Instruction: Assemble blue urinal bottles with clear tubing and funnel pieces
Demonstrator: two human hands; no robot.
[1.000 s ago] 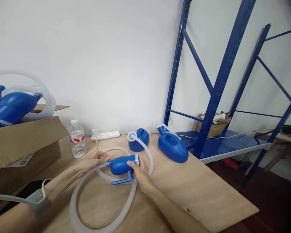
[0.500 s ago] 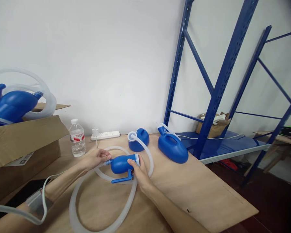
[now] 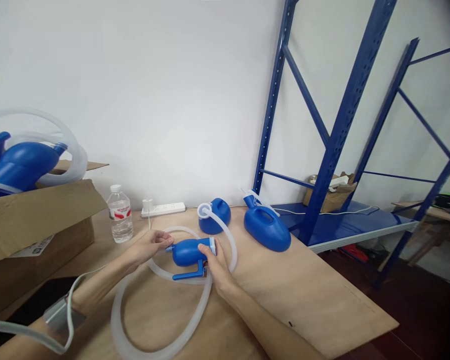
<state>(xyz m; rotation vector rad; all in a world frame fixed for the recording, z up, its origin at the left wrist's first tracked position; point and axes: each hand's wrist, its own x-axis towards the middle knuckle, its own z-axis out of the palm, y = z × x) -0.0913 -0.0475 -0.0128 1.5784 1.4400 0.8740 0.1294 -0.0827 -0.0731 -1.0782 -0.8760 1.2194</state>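
A small blue bottle-shaped part with a handle lies level above the table, its narrow clear end to the left. My right hand is wrapped round its wide, white-rimmed end. At the narrow end, my left hand pinches with thumb and fingers at the clear tip. A long translucent hose loops on the table beneath and around the part. Behind it stands a blue container with a white hose fitting. Further right is a blue jug with a handle.
On the left, a cardboard box holds blue containers and coiled hose. A water bottle and power strip stand near the wall. Blue metal shelving rises at the right beyond the wooden table.
The blue part has shifted very slightly to the right in my hands, and the lower hose loop has moved a little right. My grip looks the same.
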